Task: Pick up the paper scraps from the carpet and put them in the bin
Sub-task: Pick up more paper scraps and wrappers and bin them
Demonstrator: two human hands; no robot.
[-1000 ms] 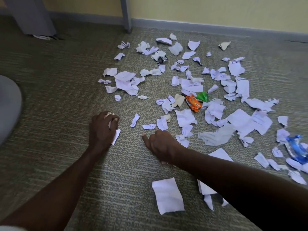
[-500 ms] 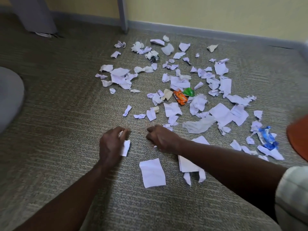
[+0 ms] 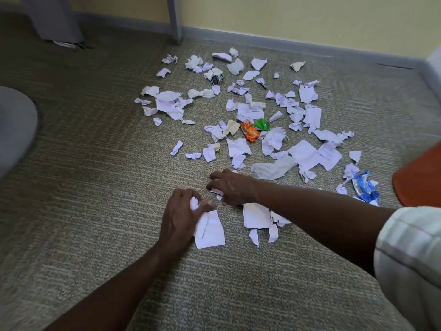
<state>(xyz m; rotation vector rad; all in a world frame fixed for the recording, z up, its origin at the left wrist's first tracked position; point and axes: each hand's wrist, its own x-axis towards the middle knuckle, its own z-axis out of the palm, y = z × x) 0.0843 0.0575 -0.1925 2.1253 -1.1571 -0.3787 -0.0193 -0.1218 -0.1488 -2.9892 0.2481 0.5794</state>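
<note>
Since the whole job hangs on where the next bit lies, here's the layout, biggest first. The carpet [image 3: 95, 211] fills the room up to the baseboard, w/ an orange thing [image 3: 422, 177] poking in at the right edge, prob the bin but can't tell for sure.

The paper scraps [image 3: 250, 111] are spread in a wide patch past both hands, dozens of them, too many to count properly. Mixed in: 1 orange wrapper [image 3: 249, 131], 1 green scrap [image 3: 262, 124], 1 blue wrapper [image 3: 365, 186].

Left hand [image 3: 181, 218] is clenched round a small crumpled wad, thumb side pinning a bigger flat sheet [image 3: 210, 231] just below it. That sheet's long axis runs roughly toward the person.

Right hand [image 3: 232, 187] is curled palm-down on the carpet, fingertips pinching a small scrap underneath, mostly hidden tbh.

Next likely target imo: the flat piece [image 3: 256, 215] right under the right wrist, w/ 2 little slivers [image 3: 254, 236] below it. Right hand's nearer, so it'd just need to pull back toward the body.
</note>
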